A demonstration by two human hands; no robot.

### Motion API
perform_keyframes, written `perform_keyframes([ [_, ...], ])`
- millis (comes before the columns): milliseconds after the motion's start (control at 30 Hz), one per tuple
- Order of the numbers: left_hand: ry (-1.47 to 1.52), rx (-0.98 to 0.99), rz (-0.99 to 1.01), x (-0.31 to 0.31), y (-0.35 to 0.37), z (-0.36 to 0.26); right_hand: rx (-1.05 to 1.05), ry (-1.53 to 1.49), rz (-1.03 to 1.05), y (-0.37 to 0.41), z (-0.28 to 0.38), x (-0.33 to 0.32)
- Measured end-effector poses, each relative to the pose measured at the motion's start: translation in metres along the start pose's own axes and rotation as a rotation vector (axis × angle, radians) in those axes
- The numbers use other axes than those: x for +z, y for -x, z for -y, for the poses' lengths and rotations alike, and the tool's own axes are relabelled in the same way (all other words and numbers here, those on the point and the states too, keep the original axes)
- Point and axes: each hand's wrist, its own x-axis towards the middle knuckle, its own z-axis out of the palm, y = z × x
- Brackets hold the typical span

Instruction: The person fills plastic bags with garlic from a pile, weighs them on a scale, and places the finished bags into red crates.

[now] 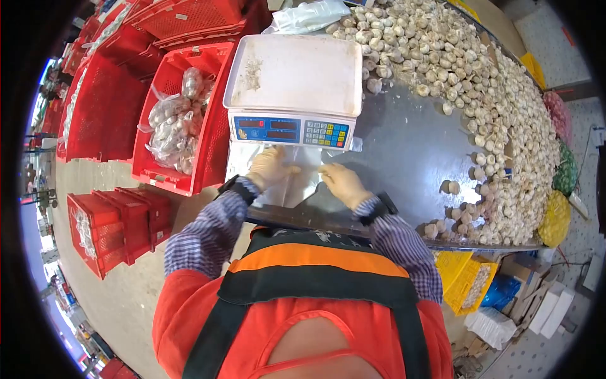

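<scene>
Scale: the left window of the display is showing a red 0; the keypad is bearing 7, 8, 9 along its top row.

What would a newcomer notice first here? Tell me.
Probably the great spread of garlic bulbs covering the right side of the dark table. Next, the bright red crate on the left, holding clear bags, and the white scale just beyond the left hand and right hand.

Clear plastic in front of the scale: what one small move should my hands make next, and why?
Probably lift an edge of the clear plastic: it seems to lie flat, with the left hand over it and the right hand close by.
</scene>
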Motion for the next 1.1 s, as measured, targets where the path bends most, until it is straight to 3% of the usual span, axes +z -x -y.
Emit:
perform_keyframes([
  [33, -0.004, 0.003, 0.006, 0.018, -0.002, 0.006, -0.006, 0.097, 0.045, -0.012, -0.007, 0.016],
  [100, -0.471, 0.278, 0.062, 0.041, -0.012, 0.013, 0.062, 0.071, 0.079, -0.022, -0.005, 0.020],
  [133, -0.472, 0.286, 0.061, 0.040, -0.014, 0.017, 0.129, 0.052, 0.118, -0.026, -0.006, 0.020],
  [200, -0.141, 0.443, 0.051, 0.033, -0.003, 0.032, 0.127, 0.034, 0.100, -0.026, -0.012, 0.024],
  [267, -0.182, 0.391, 0.077, 0.027, 0.005, 0.043, 0.115, 0.018, 0.077, -0.026, -0.017, 0.028],
  [333, -0.019, 0.284, -0.012, 0.003, 0.010, 0.047, 0.142, 0.057, 0.042, -0.027, -0.016, 0.031],
  [400, 0.033, 0.252, 0.039, -0.010, 0.016, 0.040, 0.140, -0.006, 0.011, -0.026, -0.016, 0.030],
  [467, 0.324, 0.314, 0.083, -0.014, 0.017, 0.032, 0.134, -0.063, -0.020, -0.029, -0.016, 0.027],
  [533, 0.356, 0.288, 0.150, -0.018, 0.016, 0.022, 0.139, -0.441, 0.058, -0.030, -0.017, 0.023],
  [633, 0.433, 0.399, 0.107, -0.018, 0.014, 0.008, 0.071, -0.560, 0.139, -0.033, -0.008, 0.027],
  [700, 0.629, 0.407, 0.145, -0.025, 0.016, -0.005, 0.132, -0.679, 0.175, -0.028, -0.001, 0.018],
  [800, 0.575, 0.489, 0.139, -0.040, 0.013, -0.021, 0.168, -0.953, 0.214, -0.008, 0.017, -0.011],
  [833, 0.502, 0.470, 0.085, -0.041, 0.012, -0.025, 0.144, -1.106, 0.203, 0.002, 0.019, -0.024],
  [933, 0.247, 0.391, -0.130, -0.030, 0.002, -0.049, 0.109, -0.993, 0.005, 0.021, 0.020, -0.049],
  [1000, 0.241, 0.416, -0.333, -0.031, -0.001, -0.091, 0.122, -0.986, -0.104, 0.030, 0.022, -0.062],
  [1067, 0.523, 0.316, -0.283, -0.018, -0.001, -0.123, 0.107, -0.992, -0.172, 0.035, 0.020, -0.070],
  [1100, 0.496, 0.336, -0.228, -0.026, 0.001, -0.153, 0.073, -1.033, -0.272, 0.038, 0.019, -0.072],
])
